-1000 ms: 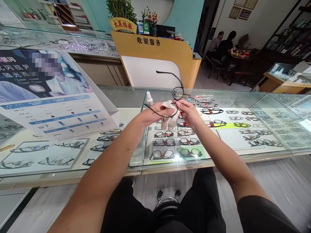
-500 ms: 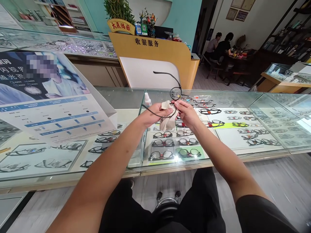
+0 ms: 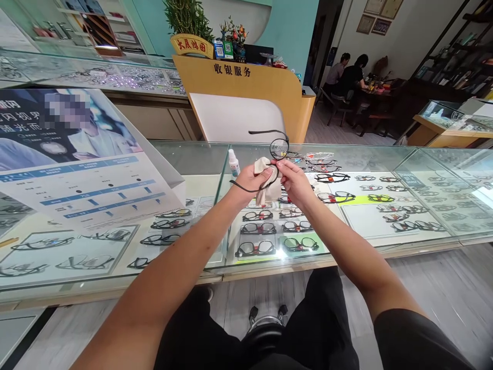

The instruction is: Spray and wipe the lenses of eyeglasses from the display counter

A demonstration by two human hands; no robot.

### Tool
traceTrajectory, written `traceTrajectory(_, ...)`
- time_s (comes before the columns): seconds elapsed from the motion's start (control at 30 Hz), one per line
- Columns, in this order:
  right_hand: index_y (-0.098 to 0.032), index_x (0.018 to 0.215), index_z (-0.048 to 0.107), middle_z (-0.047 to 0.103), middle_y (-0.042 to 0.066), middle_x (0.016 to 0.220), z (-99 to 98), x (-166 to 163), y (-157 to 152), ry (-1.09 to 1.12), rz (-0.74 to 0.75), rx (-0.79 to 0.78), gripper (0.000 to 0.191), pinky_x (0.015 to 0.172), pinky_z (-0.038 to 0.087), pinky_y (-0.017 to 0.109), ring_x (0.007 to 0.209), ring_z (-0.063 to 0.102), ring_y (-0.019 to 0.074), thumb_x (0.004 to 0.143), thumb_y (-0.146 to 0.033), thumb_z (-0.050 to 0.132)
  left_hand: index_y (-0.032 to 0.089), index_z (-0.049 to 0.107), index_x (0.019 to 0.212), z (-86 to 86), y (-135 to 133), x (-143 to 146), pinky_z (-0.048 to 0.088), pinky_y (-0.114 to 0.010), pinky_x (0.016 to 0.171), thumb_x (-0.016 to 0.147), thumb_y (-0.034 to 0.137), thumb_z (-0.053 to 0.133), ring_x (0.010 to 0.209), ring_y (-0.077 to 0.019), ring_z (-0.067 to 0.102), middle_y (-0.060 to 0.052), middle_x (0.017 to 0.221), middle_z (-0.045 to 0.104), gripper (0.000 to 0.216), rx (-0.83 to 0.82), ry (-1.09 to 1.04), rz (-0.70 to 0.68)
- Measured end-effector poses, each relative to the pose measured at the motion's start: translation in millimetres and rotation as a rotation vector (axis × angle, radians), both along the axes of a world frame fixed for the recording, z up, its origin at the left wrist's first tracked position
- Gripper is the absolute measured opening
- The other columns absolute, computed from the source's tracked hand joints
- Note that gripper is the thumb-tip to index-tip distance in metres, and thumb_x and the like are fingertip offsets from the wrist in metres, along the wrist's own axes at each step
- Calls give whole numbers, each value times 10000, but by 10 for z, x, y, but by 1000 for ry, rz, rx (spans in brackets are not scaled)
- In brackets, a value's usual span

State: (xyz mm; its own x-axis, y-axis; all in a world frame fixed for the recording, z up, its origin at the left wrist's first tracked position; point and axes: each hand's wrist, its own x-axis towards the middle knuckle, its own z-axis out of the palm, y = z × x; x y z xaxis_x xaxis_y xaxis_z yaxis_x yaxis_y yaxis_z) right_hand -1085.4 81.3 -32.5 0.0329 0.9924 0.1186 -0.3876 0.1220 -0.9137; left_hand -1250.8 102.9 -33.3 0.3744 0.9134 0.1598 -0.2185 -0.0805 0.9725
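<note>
printed sign (image 3: 103,180), yellow counter (image 3: 269,82), leafy plant (image 3: 188,21), framed pictures (image 3: 381,26)

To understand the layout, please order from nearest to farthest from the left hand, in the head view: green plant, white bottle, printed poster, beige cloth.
1. Beige cloth: in the left hand.
2. White bottle: just beyond, slightly left.
3. Printed poster: farther left.
4. Green plant: far back, left.

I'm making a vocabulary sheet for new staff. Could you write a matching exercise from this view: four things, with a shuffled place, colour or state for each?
1. Cloth
2. Bottle
3. Eyeglasses
4. Display card

A. Black, gripped by the right hand
B. At the view's left edge
C. Beige, in the left hand
D. Standing just beyond the left hand

Pairs: 1-C, 2-D, 3-A, 4-B
</note>
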Motion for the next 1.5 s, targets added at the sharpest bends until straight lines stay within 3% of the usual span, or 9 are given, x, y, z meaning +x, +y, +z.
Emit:
traceTrajectory(0.17,-269,871,806,840,8,1093,15,-9,-21,-35,9,4,561,585,468,264,666,471,93,588,-689,1047,176,746,1135,20,-24,6,611,-305,816,676,628,1048,900,-206,753,-31,938,804,711,21,61,14)
traceTrajectory(0.33,-266,948,799,698,-25,834,-2,-6,-39,-79,85,14,571,623,480,302,657,501,123,678,-732,992,196,694,1078,58,-65,7,602,-279,642,747,761,981,680,-168,723,-8,771,749,715,-37,70,-47)
traceTrajectory(0.43,-254,936,755,612,-33,784,-32,53,-8,-228,-89,122,458,697,474,313,708,511,145,841,-682,887,208,677,1098,65,-36,-44,623,-292,593,790,783,943,674,-196,758,-26,797,779,704,-84,87,-75)
traceTrajectory(0.57,-255,1115,790,643,14,843,-32,189,29,-795,-399,463,241,812,471,357,805,558,199,1096,-433,628,211,718,1139,111,39,-168,658,-326,583,802,674,970,822,-278,839,-70,909,831,626,-161,77,-90)
traceTrajectory(0.67,-275,1305,838,678,58,885,-4,280,42,-1340,-475,682,357,848,429,390,869,583,242,1153,-258,515,200,739,1056,157,81,-247,659,-320,613,716,523,1055,851,-284,847,-69,928,825,566,-207,113,-145)
traceTrajectory(0.77,-307,1356,856,665,65,872,19,320,47,-1602,-489,723,376,835,383,396,874,559,251,1173,-259,531,189,746,982,163,105,-279,651,-310,656,651,446,1089,833,-253,821,-57,905,812,541,-196,137,-168)
traceTrajectory(1.13,-368,1373,879,698,72,883,54,317,5,-1668,-427,801,399,868,323,424,911,506,256,1210,-335,516,198,689,804,156,54,-236,504,-267,462,697,759,1016,554,-162,644,-41,682,711,658,-184,215,-223)
traceTrajectory(1.3,-372,1329,890,700,64,901,91,345,4,-1665,-437,796,379,851,300,426,905,488,245,1199,-286,545,184,744,944,107,142,-332,648,-325,601,723,653,1046,729,-245,796,-101,831,812,600,-269,152,-229)
traceTrajectory(1.5,-391,1337,887,697,61,911,83,340,12,-1673,-403,812,391,839,274,416,889,462,240,1186,-228,565,158,777,1004,145,175,-428,604,-262,606,642,491,1125,769,-208,786,-82,894,803,603,-255,205,-316)
